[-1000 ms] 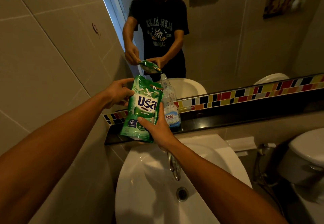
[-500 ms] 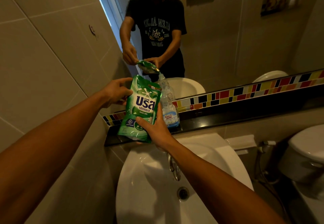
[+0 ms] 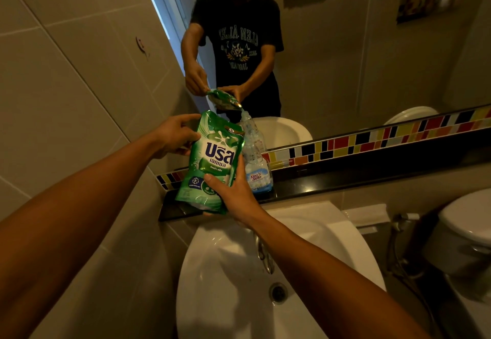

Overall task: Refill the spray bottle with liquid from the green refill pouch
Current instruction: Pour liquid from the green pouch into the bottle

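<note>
The green refill pouch (image 3: 212, 162) is held up over the black ledge (image 3: 345, 179), tilted to the right. My left hand (image 3: 174, 136) grips its upper left corner and my right hand (image 3: 233, 192) holds its lower right side. Just behind and to the right stands the clear spray bottle (image 3: 256, 162) with a blue label, upright on the ledge, its top without a sprayer. The pouch's upper right corner sits against the bottle's neck. Whether liquid is flowing I cannot tell.
A white sink (image 3: 225, 285) with a tap (image 3: 264, 255) and a drain lies below my arms. The mirror (image 3: 345, 46) above the ledge reflects a person. A coloured tile strip (image 3: 372, 139) runs along the mirror. A toilet (image 3: 465, 232) stands at the right, tiled wall at the left.
The pouch and both hands have stayed at the bottle; the view has shifted slightly, and the pouch's top corner sits a little closer to the bottle's neck.
</note>
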